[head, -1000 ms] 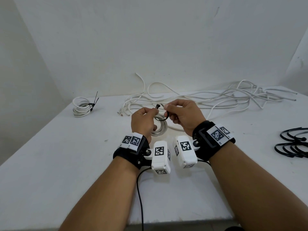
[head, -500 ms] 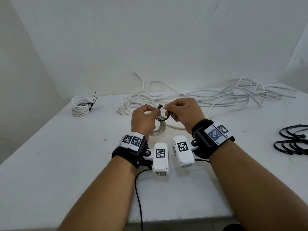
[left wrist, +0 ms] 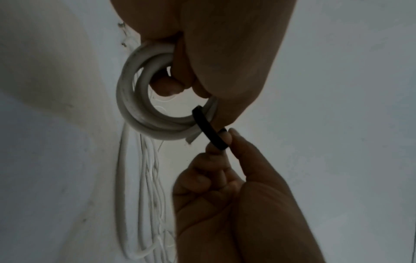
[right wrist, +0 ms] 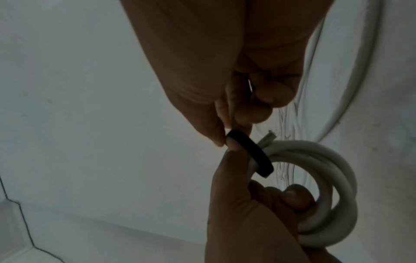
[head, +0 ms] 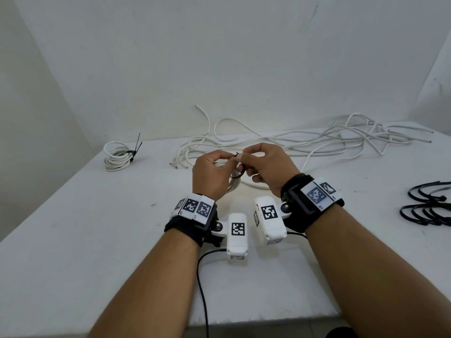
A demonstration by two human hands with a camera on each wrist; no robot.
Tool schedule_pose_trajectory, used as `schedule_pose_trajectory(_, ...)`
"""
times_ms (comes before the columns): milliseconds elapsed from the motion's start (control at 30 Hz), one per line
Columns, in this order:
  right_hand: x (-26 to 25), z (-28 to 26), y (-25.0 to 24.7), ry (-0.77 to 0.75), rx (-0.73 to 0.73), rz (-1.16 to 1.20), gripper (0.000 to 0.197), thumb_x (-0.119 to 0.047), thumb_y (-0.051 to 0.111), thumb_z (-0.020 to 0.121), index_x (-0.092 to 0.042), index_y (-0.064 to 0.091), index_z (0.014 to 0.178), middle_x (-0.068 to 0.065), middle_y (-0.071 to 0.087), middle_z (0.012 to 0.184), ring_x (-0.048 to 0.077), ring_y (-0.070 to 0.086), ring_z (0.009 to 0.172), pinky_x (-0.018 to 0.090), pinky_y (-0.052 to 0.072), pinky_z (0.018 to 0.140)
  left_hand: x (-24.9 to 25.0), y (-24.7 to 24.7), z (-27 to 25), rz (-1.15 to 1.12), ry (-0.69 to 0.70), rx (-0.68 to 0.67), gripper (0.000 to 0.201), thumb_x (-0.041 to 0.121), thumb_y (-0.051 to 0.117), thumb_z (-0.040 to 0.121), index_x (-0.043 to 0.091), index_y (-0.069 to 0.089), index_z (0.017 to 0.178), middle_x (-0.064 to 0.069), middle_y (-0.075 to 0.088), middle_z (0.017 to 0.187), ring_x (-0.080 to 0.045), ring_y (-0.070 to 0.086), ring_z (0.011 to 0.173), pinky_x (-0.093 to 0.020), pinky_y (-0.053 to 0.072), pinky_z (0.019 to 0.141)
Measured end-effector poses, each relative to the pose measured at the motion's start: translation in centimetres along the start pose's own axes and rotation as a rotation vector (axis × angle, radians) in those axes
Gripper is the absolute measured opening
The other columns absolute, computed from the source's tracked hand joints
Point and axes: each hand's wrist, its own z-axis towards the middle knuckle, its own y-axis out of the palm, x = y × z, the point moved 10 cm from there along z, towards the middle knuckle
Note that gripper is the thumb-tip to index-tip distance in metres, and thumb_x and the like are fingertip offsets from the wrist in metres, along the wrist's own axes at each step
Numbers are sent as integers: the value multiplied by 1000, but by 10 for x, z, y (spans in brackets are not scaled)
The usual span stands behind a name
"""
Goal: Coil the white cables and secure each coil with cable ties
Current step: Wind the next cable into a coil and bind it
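My left hand (head: 228,159) holds a small coil of white cable (head: 234,185) above the table, with fingers curled through its ring (left wrist: 135,110). A black cable tie (head: 238,175) loops around the coil's strands (right wrist: 326,178). My right hand (head: 244,157) pinches one end of the cable tie (left wrist: 210,129) between thumb and forefinger, and the fingertips of both hands meet there. The cable tie (right wrist: 249,153) still sits as a loose band over the cable. The tie's head is hidden by the fingers.
Loose white cables (head: 317,142) lie tangled along the back of the white table (head: 97,240). A coil bound with a black tie (head: 117,157) rests at the far left. Several spare black cable ties (head: 429,208) lie at the right edge. A wall stands right behind.
The fingertips of the two hands have come together over the tie's end, which showed between them before. The coil stays in my left hand.
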Motion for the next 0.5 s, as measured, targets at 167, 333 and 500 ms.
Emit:
schedule_pose_trajectory(167, 0, 1, 3, 20, -77, 101, 23, -5, 76, 83, -6, 58, 98, 14, 64, 71, 16, 51, 54, 22, 39, 49, 2, 8, -3, -99, -15, -142, 5, 18, 71, 83, 19, 74, 79, 3, 71, 67, -11, 60, 60, -23, 42, 55)
schedule_pose_trajectory(333, 0, -4, 0, 54, -160, -12, 23, -25, 69, 92, -4, 68, 99, 2, 64, 67, 9, 49, 53, 20, 34, 48, -7, 19, -8, -183, -112, -234, 6, 17, 71, 83, 17, 74, 79, -6, 69, 72, -16, 55, 63, -27, 41, 53)
schedule_pose_trajectory(500, -8, 5, -34, 18, 41, -2, 25, -22, 65, 94, -15, 57, 72, -5, 55, 60, 7, 41, 54, 15, 30, 41, 1, 34, -16, -323, -132, -342, 15, 11, 61, 92, 5, 69, 81, -8, 67, 66, -11, 43, 47, -24, 38, 49)
